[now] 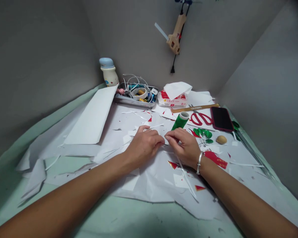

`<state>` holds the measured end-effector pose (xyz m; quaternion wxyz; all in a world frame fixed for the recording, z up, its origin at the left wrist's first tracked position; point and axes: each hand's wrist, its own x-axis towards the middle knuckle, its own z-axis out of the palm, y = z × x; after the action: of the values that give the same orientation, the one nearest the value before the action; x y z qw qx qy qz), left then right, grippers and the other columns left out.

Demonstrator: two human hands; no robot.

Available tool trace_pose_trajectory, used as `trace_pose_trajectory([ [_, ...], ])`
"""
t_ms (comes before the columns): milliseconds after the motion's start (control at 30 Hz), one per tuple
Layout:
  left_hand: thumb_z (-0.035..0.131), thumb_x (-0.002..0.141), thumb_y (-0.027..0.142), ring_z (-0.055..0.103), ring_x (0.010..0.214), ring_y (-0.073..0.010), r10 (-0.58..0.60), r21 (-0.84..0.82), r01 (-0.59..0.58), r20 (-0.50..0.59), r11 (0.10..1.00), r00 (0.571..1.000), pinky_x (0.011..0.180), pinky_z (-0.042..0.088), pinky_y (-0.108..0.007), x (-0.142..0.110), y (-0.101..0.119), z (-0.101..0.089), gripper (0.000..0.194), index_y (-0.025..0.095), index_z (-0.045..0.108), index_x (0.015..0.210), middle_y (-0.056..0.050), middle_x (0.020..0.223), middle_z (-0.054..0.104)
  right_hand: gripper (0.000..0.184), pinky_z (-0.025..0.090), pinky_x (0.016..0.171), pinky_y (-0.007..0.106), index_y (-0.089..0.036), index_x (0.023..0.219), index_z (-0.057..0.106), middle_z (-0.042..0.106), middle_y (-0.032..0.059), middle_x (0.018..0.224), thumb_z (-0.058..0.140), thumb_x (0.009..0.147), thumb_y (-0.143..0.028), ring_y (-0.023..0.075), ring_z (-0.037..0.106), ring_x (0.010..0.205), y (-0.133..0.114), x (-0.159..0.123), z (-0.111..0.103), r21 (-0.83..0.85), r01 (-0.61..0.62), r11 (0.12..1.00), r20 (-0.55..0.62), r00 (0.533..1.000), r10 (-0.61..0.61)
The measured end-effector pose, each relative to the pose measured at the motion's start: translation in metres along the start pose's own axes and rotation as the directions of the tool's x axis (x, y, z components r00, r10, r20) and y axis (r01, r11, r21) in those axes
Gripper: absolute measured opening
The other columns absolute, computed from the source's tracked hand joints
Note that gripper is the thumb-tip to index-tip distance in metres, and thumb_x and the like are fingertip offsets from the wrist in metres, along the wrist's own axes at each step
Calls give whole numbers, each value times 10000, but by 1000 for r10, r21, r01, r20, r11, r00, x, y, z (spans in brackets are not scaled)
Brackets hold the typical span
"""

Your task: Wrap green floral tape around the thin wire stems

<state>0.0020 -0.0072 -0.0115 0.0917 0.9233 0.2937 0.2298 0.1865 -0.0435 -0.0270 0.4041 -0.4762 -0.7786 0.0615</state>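
My left hand point(146, 142) is closed in a pinch just left of the middle, low over the white paper point(151, 188). Close beside it, my right hand point(185, 143), with a silver bracelet point(199, 162) at the wrist, pinches thumb against forefinger. A short, thin dark line shows between the fingertips, too small to name. Behind the right hand stands a green spool point(180, 121) with a white core, leaning slightly. To the right of that hand lie green leaf-shaped pieces point(202, 133) on thin stems.
Red-handled scissors point(201, 118), a phone point(221, 119), a ruler-like strip point(196, 108) and a round tan object point(221, 139) lie at right. A metal tray point(136, 103), tissue pack point(172, 98) and bottle point(109, 72) stand behind. A glue gun point(176, 34) hangs on the wall. Paper scraps are scattered.
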Motion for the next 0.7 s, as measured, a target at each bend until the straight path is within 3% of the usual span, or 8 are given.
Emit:
trace_pose_trajectory([
  [100,500,870,166,584,807,-127,9,-82,-11,-30,997,1000,1034,282,-392,0,1,1,154,222,643,881,17,839,663,146,438,697,269,-191,863,644,647,25,786,509,898,-233,147,565,726,7,1,2,88,-108,990,-8,994,110],
  [200,525,867,193,580,819,-135,-58,-182,40,-95,983,994,998,331,-374,2,2,-2,112,222,630,892,17,848,673,148,445,704,273,-202,870,656,665,23,806,510,890,-219,151,580,745,11,-1,5,92,-119,989,56,992,115],
  [300,522,870,200,576,836,-148,-145,-226,110,-145,968,979,941,371,-356,3,2,-6,107,217,627,855,10,835,671,157,443,704,278,-205,884,663,669,27,791,507,874,-187,158,563,750,6,-3,6,11,-36,999,146,989,34],
  [433,522,850,167,571,826,-168,-176,-120,158,-155,980,972,923,368,-373,3,-2,-4,121,198,636,823,-8,807,666,163,426,674,290,-191,875,658,646,36,728,495,875,-200,171,528,718,-4,-5,4,-120,131,984,219,970,-102],
  [533,500,849,149,574,806,-169,-125,-32,123,-79,992,989,941,349,-393,1,-5,0,155,197,647,841,-11,802,664,153,420,666,293,-188,890,650,637,42,732,498,874,-202,172,519,711,-7,-4,2,-134,160,978,162,977,-138],
  [700,486,866,160,578,786,-144,-11,-49,11,14,999,1000,985,316,-395,0,-4,2,178,214,656,867,0,818,658,148,424,701,286,-199,846,634,638,30,757,495,893,-207,161,543,733,1,-1,0,-23,-4,1000,23,1000,4],
])
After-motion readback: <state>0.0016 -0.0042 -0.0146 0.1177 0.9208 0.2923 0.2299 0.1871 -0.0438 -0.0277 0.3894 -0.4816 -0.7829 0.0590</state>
